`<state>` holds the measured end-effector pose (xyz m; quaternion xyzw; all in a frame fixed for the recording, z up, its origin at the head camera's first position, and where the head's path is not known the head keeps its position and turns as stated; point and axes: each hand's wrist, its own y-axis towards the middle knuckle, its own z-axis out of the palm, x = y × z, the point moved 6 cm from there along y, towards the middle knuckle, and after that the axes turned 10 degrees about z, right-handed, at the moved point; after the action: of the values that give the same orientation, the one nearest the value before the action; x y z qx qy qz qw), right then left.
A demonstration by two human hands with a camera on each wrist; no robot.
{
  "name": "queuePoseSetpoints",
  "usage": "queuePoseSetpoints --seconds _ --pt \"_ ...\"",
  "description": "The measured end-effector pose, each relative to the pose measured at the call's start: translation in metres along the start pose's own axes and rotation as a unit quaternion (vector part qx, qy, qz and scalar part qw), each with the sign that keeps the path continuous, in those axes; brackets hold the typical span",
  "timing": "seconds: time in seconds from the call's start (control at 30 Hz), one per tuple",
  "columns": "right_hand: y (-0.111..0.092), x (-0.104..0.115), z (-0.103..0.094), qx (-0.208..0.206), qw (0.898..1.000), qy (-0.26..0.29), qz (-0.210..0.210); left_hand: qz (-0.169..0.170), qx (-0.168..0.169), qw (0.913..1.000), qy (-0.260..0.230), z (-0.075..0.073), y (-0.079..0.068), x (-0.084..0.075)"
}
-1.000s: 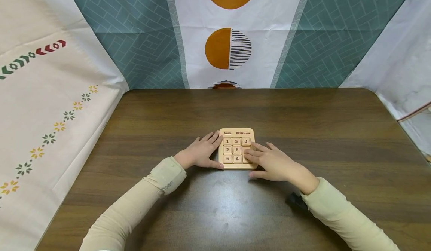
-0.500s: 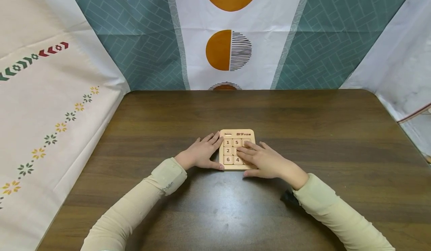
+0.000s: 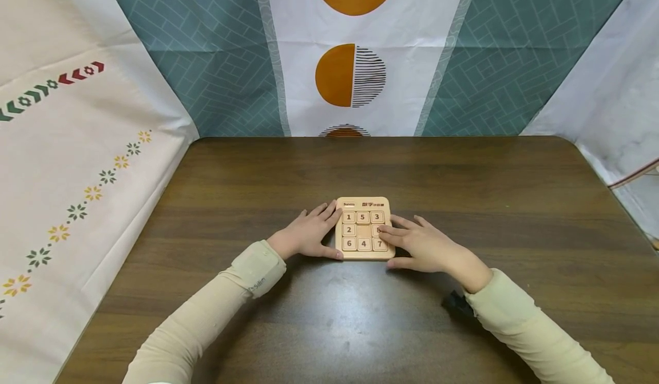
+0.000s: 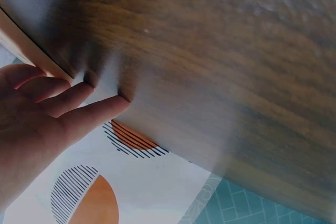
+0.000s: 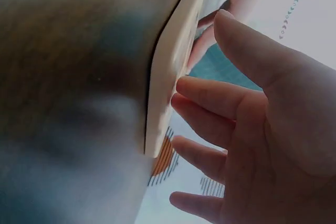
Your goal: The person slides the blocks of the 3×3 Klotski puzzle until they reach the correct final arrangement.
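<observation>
Two hands [image 3: 311,237] [image 3: 429,250], fingers [image 4: 102,114] nearly straight, holding nothing, touch one board [image 3: 363,230] bearing eight tiles [image 3: 362,217].

Pale glare on tabletop [image 3: 329,315]; wrist views dimmer, blurry.

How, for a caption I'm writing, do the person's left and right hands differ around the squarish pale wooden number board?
Place: the left hand lies at the left edge of the squarish pale wooden board; the right hand reaches over its right edge.
Coverage: the left hand hides no numbers; the right hand partly covers the square wooden tile marked 8.
Shared: both have fingers spread and grip nothing.
</observation>
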<state>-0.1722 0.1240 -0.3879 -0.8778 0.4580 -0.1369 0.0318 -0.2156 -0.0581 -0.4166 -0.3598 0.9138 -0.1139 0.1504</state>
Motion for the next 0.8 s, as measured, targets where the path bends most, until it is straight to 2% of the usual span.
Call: queuePoseSetpoints --seconds 0.23,0.4,0.57,0.8 --pt "0.002 0.02 0.003 0.003 0.998 -0.009 -0.062 -0.002 0.004 1.0 -0.002 -0.001 0.0 -0.001" --pt "0.012 0.016 0.004 -0.001 0.999 -0.027 -0.044 -0.003 0.006 1.0 -0.002 -0.001 0.001 -0.001" --pt "0.018 0.01 0.001 0.001 0.999 -0.02 -0.03 -0.008 0.007 0.9999 -0.008 -0.001 0.002 -0.001" --pt "0.005 0.009 -0.003 -0.012 0.999 -0.02 -0.042 -0.006 0.007 0.9999 -0.004 -0.002 0.002 -0.001"
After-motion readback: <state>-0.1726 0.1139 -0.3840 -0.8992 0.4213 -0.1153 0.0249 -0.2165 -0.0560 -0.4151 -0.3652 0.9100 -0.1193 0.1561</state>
